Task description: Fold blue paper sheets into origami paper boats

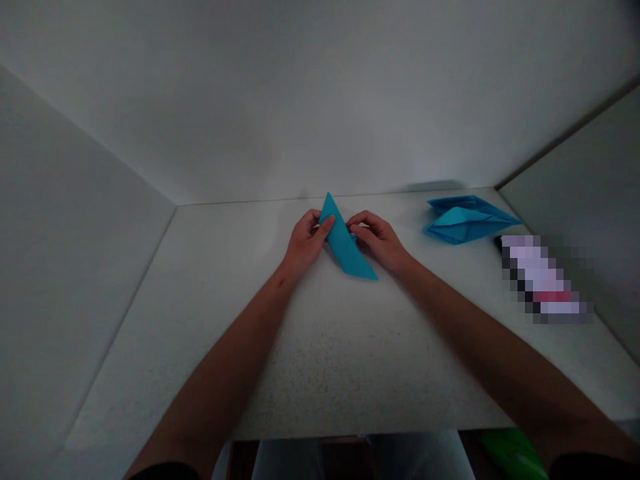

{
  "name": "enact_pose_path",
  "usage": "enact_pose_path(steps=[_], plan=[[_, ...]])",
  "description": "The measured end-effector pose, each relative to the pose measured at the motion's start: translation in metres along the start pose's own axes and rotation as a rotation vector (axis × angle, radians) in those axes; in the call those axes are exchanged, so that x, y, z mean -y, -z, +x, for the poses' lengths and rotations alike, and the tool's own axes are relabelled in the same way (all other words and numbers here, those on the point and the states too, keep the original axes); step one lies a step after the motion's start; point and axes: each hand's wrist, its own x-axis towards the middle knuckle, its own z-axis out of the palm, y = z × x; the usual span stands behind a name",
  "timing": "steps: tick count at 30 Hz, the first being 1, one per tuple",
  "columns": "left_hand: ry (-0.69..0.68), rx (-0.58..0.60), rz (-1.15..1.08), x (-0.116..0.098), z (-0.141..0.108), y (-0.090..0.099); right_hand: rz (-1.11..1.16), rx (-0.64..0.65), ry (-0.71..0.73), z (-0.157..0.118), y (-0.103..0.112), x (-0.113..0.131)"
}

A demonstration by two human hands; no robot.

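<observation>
A piece of folded blue paper [343, 245] is held up over the white table, tilted, with one point at the top and another toward the lower right. My left hand [309, 239] grips its left edge, the thumb lying across the front and the fingers behind. At the right edge, my right hand [377, 239] has its thumb and fingertips pinched on a small part of the same paper. The fingertips there are partly hidden behind the paper.
Two folded blue paper shapes [463, 223] lie at the table's back right. A blurred-out phone-like object [543, 277] is in front of them. Walls enclose the white table [320, 360] at the back and both sides. Something green [513, 453] sits below the front edge.
</observation>
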Motion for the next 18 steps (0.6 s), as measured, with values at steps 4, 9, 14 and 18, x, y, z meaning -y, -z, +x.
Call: enact_pose_path(steps=[4,9,14,18], plan=[[-0.023,-0.127,0.005,0.0004,0.0011,0.0022,-0.082,0.066,0.028,-0.0015,0.0005,-0.0008],[0.02,-0.112,-0.04,0.0003,0.0002,0.0014,-0.05,0.023,0.01,0.0024,0.001,-0.0034],[0.035,0.082,-0.086,0.0002,-0.002,-0.0011,0.055,-0.06,0.052,0.0074,0.002,-0.0064],[0.033,0.079,-0.074,0.0039,-0.0018,-0.0005,0.084,-0.06,0.05,0.0065,0.0015,-0.0071]])
